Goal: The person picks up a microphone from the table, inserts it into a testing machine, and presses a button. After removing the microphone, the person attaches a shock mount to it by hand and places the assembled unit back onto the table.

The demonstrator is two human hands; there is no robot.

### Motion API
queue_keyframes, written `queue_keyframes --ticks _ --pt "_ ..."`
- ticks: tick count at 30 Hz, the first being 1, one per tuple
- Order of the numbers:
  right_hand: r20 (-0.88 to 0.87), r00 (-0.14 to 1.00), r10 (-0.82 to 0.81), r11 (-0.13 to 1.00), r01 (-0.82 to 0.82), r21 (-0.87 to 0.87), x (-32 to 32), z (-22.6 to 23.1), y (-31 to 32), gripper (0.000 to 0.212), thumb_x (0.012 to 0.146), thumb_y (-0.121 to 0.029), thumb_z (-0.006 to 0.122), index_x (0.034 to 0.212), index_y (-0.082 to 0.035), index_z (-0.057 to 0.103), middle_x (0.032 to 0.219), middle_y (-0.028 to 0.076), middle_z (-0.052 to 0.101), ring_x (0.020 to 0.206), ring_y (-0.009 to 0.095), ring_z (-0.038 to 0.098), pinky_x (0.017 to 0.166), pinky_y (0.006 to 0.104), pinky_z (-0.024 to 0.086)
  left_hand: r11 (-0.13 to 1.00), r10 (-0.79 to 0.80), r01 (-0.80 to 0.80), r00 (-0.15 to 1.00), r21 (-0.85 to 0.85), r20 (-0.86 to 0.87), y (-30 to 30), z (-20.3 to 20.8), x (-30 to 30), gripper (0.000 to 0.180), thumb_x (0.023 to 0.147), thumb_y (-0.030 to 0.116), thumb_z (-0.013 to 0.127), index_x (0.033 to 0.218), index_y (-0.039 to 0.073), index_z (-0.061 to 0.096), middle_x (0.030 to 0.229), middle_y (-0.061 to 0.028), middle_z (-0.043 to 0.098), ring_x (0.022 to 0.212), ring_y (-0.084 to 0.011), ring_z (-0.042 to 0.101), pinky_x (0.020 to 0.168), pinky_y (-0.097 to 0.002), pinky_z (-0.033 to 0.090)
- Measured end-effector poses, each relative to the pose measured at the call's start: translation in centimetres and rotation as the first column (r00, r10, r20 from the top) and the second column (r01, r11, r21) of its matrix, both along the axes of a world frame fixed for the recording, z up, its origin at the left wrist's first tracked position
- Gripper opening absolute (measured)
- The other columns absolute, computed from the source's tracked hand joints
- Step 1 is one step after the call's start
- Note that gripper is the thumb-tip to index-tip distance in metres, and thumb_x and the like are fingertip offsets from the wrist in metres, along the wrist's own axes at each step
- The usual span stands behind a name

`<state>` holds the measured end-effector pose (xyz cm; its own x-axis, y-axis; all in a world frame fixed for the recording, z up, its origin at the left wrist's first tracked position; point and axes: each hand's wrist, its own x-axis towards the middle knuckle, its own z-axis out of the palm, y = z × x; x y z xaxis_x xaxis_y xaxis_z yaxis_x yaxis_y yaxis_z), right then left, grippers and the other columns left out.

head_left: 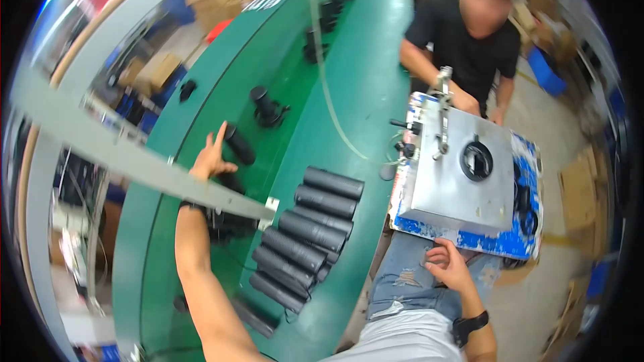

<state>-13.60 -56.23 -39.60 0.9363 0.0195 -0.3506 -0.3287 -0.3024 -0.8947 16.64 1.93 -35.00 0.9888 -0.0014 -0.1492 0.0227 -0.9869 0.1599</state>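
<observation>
Leftmost, one grey bar slants in from 9 o'clock across the person's left wrist, narrowing the room there. One small black piece sits at 10 o'clock by the outer edge of the green table. The left hand is at 9 o'clock, its fingers spread well apart just beside one black tube, which tilts on the green surface; contact I cannot tell. One separate tube lies at 7 o'clock. One upright flanged black piece stands between 10 and 11, with a broad green strip running beyond it toward 12. Between 6 and 7 o'clock lies a pile of black tubes, at least seven, its right ends near the table's inner edge. At 3 o'clock, one metal box fills most of a blue-and-white board. The right hand, at 4 o'clock, is at the board's near edge, fingers loosely curled; whether they grip anything I cannot tell. One co-worker is between 1 and 2.
</observation>
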Motion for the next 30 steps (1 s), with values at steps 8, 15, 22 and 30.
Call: queue_keyframes --ticks 8,15,22,30 --pt "-0.015 1.000 0.002 1.000 -0.001 0.024 -0.8 0.3 0.4 0.065 0.083 -0.014 0.071 0.137 -0.003 0.036 0.108 0.011 0.061 0.091 0.015 0.062 0.075 0.0275 0.052 0.964 -0.194 0.235 0.941 -0.126 0.277 -0.6 -0.4 2.2 0.071 0.074 0.030 0.077 0.132 0.009 0.041 0.121 -0.0221 0.055 0.106 -0.0402 0.056 0.090 -0.0433 0.046" --pt "-0.033 0.997 0.075 0.996 -0.073 0.044 0.3 0.0 -0.2 0.062 0.087 -0.012 0.067 0.137 -0.002 0.034 0.109 0.011 0.061 0.094 0.015 0.061 0.079 0.0268 0.050 0.969 0.117 0.015 0.851 -0.246 0.513 5.1 6.5 -3.3 0.070 0.085 0.036 0.067 0.137 -0.002 0.041 0.136 -0.0211 0.049 0.127 -0.0294 0.045 0.106 -0.0368 0.034" --pt "-0.025 0.996 0.091 0.970 -0.083 0.228 -1.5 -0.9 -2.0 0.053 0.089 -0.004 0.059 0.137 -0.001 0.035 0.108 0.011 0.063 0.096 0.015 0.059 0.088 0.0275 0.045 0.923 0.379 -0.213 0.646 -0.320 0.663 9.5 14.9 -16.9 0.071 0.076 0.044 0.075 0.129 0.003 0.050 0.120 -0.0105 0.059 0.112 -0.0196 0.053 0.093 -0.0319 0.041" --pt "-0.021 0.978 0.209 0.966 -0.203 0.160 -1.8 -1.5 -5.4 0.050 0.091 -0.015 0.059 0.135 -0.002 0.039 0.107 0.011 0.065 0.093 0.015 0.061 0.082 0.0269 0.045 0.703 0.547 -0.422 0.835 -0.572 0.055 4.5 7.7 -37.6 0.072 0.074 0.044 0.074 0.134 0.015 0.049 0.133 -0.0211 0.050 0.128 -0.0334 0.043 0.105 -0.0413 0.034"
